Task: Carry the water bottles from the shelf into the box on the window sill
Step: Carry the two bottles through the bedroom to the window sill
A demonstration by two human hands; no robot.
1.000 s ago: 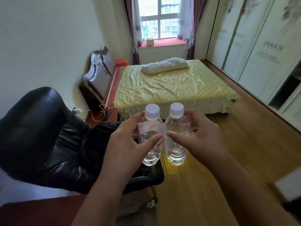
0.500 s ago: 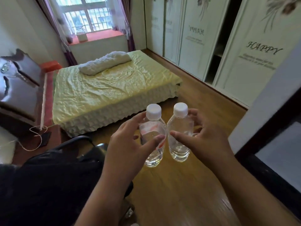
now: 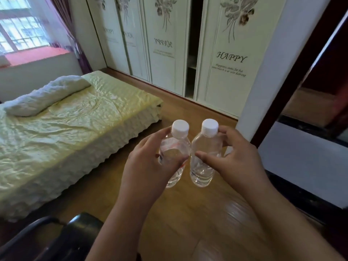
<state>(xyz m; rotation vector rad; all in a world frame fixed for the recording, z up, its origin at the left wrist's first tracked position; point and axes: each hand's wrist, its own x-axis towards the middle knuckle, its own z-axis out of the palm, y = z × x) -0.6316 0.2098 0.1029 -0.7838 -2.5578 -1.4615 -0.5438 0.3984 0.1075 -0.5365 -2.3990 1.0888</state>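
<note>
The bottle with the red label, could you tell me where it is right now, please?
In the head view it sits centre frame, gripped by the left hand: the red-labelled bottle stands upright beside the plain bottle in the right hand, above the wooden floor.

Your left hand [image 3: 148, 164] and right hand [image 3: 239, 159] are raised side by side in front of you, forearms bare and converging from the lower edge of view. Each hand grips one upright bottle: left bottle [image 3: 174, 155], right bottle [image 3: 204, 157]. Thumbs wrap the near side, fingers curl round the far side. The bottles stand just beside each other, shoulders nearly touching.
</note>
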